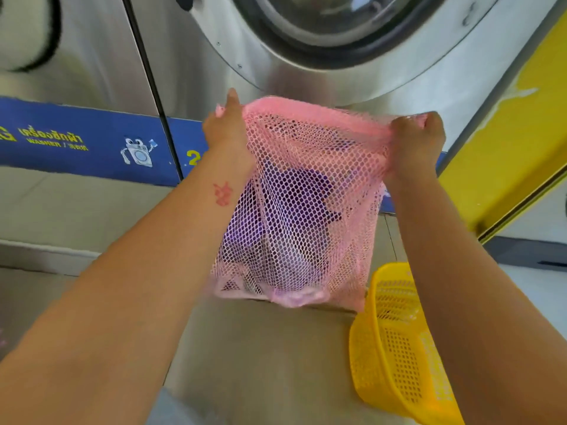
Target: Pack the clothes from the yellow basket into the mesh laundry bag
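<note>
A pink mesh laundry bag (310, 167) hangs in the air in front of me, held by its top edge. My left hand (222, 127) grips the left end of the rim and my right hand (420, 133) grips the right end, stretching it taut. Purple and grey clothes (294, 216) show through the mesh in the lower part of the bag. The yellow plastic basket (395, 342) stands on the floor at the lower right, partly behind my right forearm. What I can see of its inside holds no clothes.
A steel washing machine with a round door (343, 29) stands right behind the bag. A blue band with a washer sticker (92, 142) runs along the machine fronts at the left. A yellow panel (515, 148) rises at the right. Grey tiled floor (260, 348) lies below.
</note>
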